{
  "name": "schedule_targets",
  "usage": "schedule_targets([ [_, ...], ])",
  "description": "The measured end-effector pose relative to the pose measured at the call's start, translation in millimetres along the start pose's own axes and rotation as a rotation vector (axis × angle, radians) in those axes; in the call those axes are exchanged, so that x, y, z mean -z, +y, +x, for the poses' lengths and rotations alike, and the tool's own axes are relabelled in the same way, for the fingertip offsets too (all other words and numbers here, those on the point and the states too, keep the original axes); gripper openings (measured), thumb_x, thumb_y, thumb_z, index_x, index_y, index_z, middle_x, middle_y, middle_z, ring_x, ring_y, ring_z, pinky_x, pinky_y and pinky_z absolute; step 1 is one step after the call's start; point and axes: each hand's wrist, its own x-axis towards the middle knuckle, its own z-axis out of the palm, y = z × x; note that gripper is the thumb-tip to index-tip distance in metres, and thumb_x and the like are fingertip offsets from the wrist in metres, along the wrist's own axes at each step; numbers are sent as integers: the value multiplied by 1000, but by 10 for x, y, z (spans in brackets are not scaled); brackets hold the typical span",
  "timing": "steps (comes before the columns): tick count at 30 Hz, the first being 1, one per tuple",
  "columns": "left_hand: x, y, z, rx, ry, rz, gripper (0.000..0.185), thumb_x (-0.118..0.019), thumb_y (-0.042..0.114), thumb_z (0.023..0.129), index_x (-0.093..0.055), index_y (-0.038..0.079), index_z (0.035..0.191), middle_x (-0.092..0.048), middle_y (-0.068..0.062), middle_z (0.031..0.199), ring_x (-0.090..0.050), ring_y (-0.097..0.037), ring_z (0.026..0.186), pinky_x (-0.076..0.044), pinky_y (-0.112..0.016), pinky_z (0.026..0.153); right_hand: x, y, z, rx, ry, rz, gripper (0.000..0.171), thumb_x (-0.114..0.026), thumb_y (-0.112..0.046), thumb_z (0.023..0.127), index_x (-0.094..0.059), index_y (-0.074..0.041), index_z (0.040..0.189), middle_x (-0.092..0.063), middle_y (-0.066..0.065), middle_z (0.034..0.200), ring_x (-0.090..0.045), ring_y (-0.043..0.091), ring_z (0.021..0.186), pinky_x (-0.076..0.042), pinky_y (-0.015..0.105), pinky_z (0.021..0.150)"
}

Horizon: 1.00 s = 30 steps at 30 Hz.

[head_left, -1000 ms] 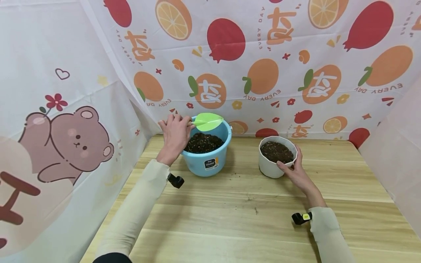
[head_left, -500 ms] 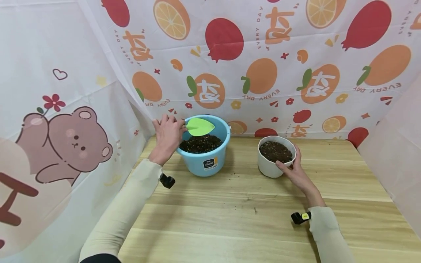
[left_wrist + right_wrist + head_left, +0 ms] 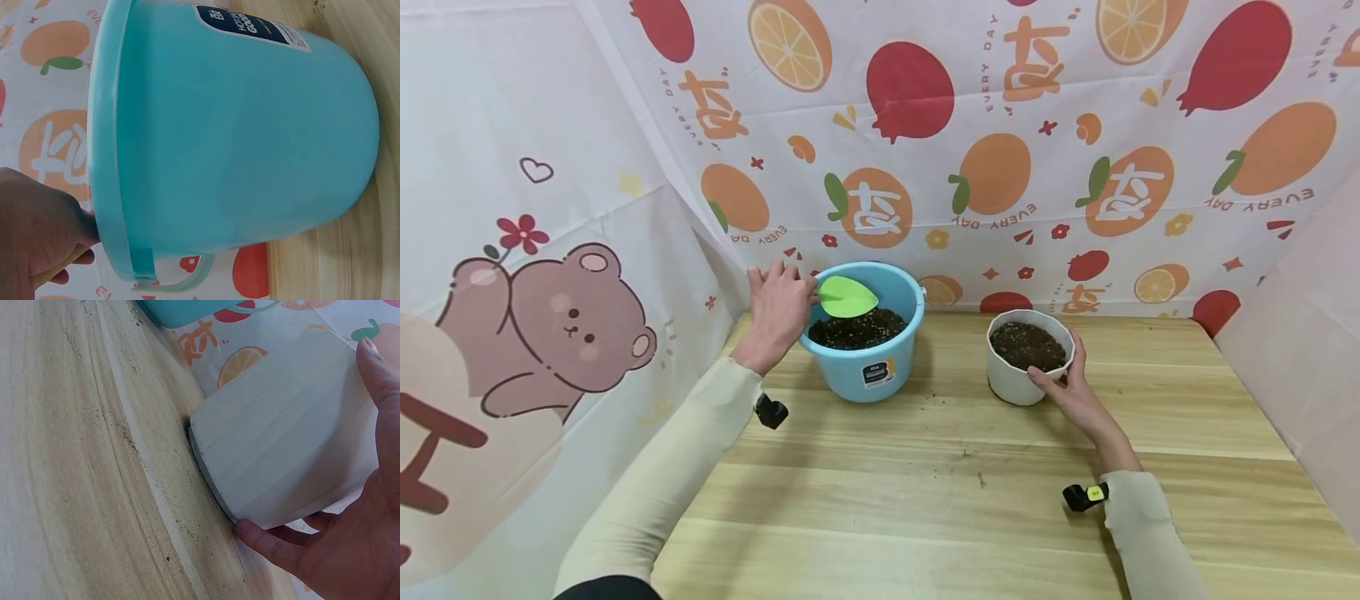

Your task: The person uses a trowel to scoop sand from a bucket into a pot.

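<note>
My left hand (image 3: 780, 310) grips the wooden handle (image 3: 61, 267) of a trowel with a bright green blade (image 3: 846, 297). The blade hangs over the dark soil (image 3: 859, 329) inside a light blue bucket (image 3: 868, 373), near its left rim. In the left wrist view the bucket's side fills most of the frame and hides the blade. My right hand (image 3: 1070, 385) holds a white flowerpot (image 3: 1015, 382) filled with soil (image 3: 1028, 345). Its thumb lies at the rim and the fingers wrap the right side, one fingertip low by the base in the right wrist view.
The wooden table (image 3: 880, 500) carries scattered soil crumbs (image 3: 964, 455) in front of the bucket and pot. A fruit-print cloth (image 3: 970, 92) rises right behind them. Another cloth with a bear print (image 3: 580, 325) stands along the left side.
My left hand has moved left and slightly down with the trowel, so its blade sits lower in the bucket. My right hand and the flowerpot stay in place.
</note>
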Motion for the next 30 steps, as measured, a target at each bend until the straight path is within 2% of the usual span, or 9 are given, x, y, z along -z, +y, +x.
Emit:
schedule_targets([
  [6, 24, -16, 10, -23, -11, 58, 15, -73, 23, 92, -76, 8, 93, -65, -15, 82, -45, -31, 84, -24, -49, 82, 0, 9, 20, 12, -1, 1, 95, -60, -25, 102, 16, -47, 154, 0, 11, 167, -11, 41, 155, -23, 63, 119],
  [11, 53, -7, 16, -50, -28, 92, 16, -75, 20, 90, -68, 7, 96, -65, -15, 84, -47, -31, 87, -25, -49, 83, 5, 22, 16, 8, -4, -8, 96, -60, -25, 102, 18, -47, 154, 1, 12, 167, -10, 42, 155, -25, 63, 118],
  [15, 66, -3, 29, -85, 14, 114, 2, -67, 8, 94, -65, 7, 93, -64, -16, 82, -47, -32, 86, -24, -48, 82, 8, 29, 9, 4, -7, -8, 96, -60, -26, 102, 19, -48, 154, 4, 12, 168, -8, 44, 156, -25, 64, 118],
  [19, 88, 1, 43, -139, 63, 167, 21, -52, -3, 98, -64, 6, 84, -61, -16, 77, -47, -32, 87, -23, -46, 82, 9, 29, 2, 2, -10, -6, 96, -60, -27, 102, 19, -47, 154, 4, 11, 168, -8, 46, 155, -28, 64, 116],
  [25, 121, 20, 57, -200, 59, 233, 18, -54, -5, 95, -65, 5, 85, -64, -15, 79, -46, -30, 91, -26, -47, 84, 12, 33, -3, -13, -11, -5, 98, -61, -28, 101, 20, -47, 154, 5, 12, 169, -8, 47, 155, -27, 65, 116],
  [30, 129, 44, 75, -232, 66, 304, 20, -56, -9, 93, -66, 6, 83, -61, -12, 73, -43, -28, 86, -27, -45, 86, 17, 22, -1, -19, -7, -7, 98, -60, -28, 102, 20, -46, 155, 5, 12, 169, -9, 47, 155, -28, 64, 116],
])
